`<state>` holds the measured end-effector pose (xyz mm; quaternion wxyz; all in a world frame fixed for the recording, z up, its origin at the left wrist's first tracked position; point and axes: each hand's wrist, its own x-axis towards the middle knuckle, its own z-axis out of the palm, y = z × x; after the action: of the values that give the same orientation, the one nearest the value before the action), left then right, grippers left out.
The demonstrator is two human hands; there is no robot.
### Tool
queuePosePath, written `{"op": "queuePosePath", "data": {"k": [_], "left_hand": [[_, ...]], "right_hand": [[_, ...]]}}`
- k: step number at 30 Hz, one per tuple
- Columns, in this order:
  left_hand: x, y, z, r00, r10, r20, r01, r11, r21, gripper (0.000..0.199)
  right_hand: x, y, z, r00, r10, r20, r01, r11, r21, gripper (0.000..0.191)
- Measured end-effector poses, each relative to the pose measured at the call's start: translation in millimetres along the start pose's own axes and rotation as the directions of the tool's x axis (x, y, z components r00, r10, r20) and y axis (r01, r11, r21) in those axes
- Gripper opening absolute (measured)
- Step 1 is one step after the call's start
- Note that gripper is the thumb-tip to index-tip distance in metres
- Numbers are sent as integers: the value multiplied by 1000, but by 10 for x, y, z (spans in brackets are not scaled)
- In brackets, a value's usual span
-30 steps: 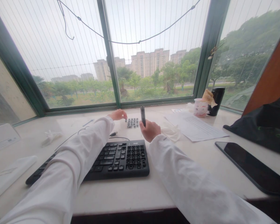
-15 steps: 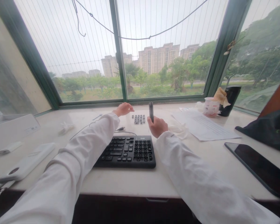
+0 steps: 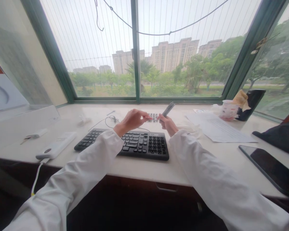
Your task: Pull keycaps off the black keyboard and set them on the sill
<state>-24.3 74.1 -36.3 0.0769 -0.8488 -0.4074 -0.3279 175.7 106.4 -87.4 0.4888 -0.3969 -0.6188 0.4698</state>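
My left hand (image 3: 134, 119) hovers over the back of the black keyboard (image 3: 132, 149), its thumb and fingertips pinched together. Whatever lies in that pinch is too small to make out. Upright in my right hand (image 3: 168, 124) is a slim dark grey tool (image 3: 169, 109), tilted to the right; its exact kind does not show. Between the two hands, small keycaps (image 3: 154, 115) lie in rows on the white tabletop, partly hidden by my fingers. At the keyboard's right end the number pad (image 3: 156, 145) shows open key sockets without caps.
Printed paper (image 3: 221, 128), a paper cup (image 3: 228, 110) and a black cylinder (image 3: 251, 104) stand or lie to the right, with a phone (image 3: 267, 166) nearer. A white power bank (image 3: 56, 146) with a cable is at left. Behind the table is a window (image 3: 178, 100).
My left hand has moved in toward the right hand and closed to a pinch. The grey tool has tipped from upright to the right. The view has shifted left.
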Motion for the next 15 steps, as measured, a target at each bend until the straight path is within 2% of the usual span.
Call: {"op": "queuePosePath", "data": {"k": [4, 8, 11, 15], "left_hand": [[-165, -46, 149, 992, -69, -105, 65, 997, -43, 33], [-248, -46, 244, 996, 10, -94, -16, 998, -68, 35], [-305, -46, 272, 995, 44, -92, -50, 997, -64, 33], [-336, -61, 308, 993, 0, -115, -12, 995, -103, 30]], "right_hand": [[-66, -32, 93, 1000, -9, -15, 9, 999, 33, 46], [-143, -42, 154, 998, -57, -8, 57, 998, -5, 47], [-167, -50, 181, 993, -104, 49, 104, 995, 6, 51], [-145, -44, 198, 997, 16, 71, -28, 985, 168, 61]]}}
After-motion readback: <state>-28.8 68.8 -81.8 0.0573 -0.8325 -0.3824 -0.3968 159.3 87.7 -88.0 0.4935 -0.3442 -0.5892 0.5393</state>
